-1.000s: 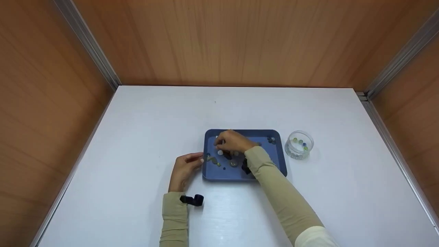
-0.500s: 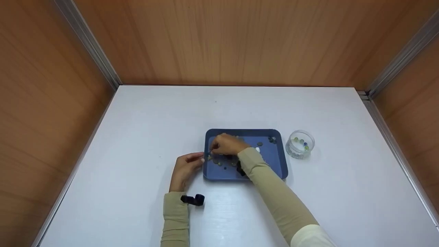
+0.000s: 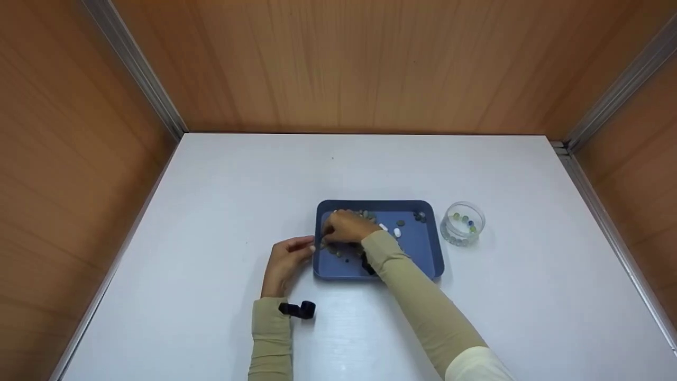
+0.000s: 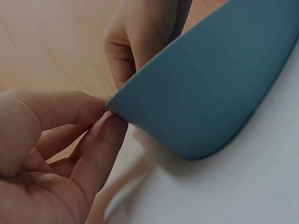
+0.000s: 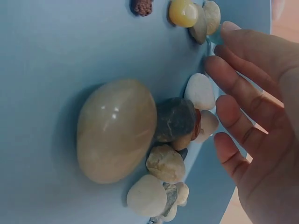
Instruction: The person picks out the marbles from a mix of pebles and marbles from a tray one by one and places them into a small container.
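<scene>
A blue tray (image 3: 418,254) holds several smooth stones and small marbles. My left hand (image 3: 283,264) pinches the tray's left rim between thumb and fingers, as the left wrist view shows close up. Over the tray's left part, my right hand (image 3: 346,227) reaches down. In the right wrist view, its thumb and index finger pinch a teal glass marble (image 5: 216,38) by the tray wall, while the other fingers are loosely bent. Beside that marble lie flat stones and a yellow marble (image 5: 183,12). A large beige stone (image 5: 116,130) and a dark grey stone (image 5: 175,119) lie nearer the camera.
Right of the tray stands a clear glass bowl (image 3: 449,238) with several marbles in it. White stones (image 3: 397,232) and dark marbles (image 3: 420,216) lie in the tray's right part. Wooden panels (image 3: 370,69) enclose the white table (image 3: 238,185).
My right hand has moved left and slightly nearer, to the tray's left side. White stones near its wrist have come into view. My left hand has stayed on the rim.
</scene>
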{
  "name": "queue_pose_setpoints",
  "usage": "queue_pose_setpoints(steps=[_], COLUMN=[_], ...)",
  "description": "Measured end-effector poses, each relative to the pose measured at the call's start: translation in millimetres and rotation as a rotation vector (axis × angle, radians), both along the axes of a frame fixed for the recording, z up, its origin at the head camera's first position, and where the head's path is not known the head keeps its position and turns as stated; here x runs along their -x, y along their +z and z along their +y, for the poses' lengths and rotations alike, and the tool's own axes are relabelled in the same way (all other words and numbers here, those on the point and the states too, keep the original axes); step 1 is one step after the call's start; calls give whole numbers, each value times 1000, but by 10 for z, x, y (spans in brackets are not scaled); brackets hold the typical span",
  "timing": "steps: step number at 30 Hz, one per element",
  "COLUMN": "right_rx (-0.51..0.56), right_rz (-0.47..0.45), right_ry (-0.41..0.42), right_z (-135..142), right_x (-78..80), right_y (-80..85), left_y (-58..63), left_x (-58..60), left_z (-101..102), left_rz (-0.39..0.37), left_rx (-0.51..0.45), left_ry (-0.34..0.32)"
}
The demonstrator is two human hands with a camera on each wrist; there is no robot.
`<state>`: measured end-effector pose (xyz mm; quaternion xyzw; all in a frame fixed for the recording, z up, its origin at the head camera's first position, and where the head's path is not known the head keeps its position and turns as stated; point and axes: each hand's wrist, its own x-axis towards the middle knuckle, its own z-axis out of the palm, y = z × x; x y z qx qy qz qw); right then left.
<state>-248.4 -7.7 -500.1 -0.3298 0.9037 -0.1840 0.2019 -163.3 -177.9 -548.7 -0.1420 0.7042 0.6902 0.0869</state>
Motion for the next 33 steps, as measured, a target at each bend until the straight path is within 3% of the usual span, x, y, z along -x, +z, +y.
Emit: queue_pose_setpoints(steps=[3, 6, 8, 10, 21, 33], right_rx=[-7, -13, -20, -28, 16, 77], right_rz=[16, 37, 47, 57, 96, 78], right_ry=[-8, -11, -11, -13, -4, -9], right_z=[-14, -26, -29, -28, 43, 160], right_x=[-10, -15, -17, -16, 8, 26], right_y=[-12, -18, -19, -22, -34, -13], left_y=[111, 112, 92, -8, 12, -5], left_x=[-36, -30, -24, 16, 16, 29], left_z=[8, 13, 15, 10, 34, 29], left_rz=[-5, -8, -6, -7, -2, 33], left_rx=[-1, 10, 17, 19, -36, -20], left_ry=[-11, -8, -3, 3, 5, 1])
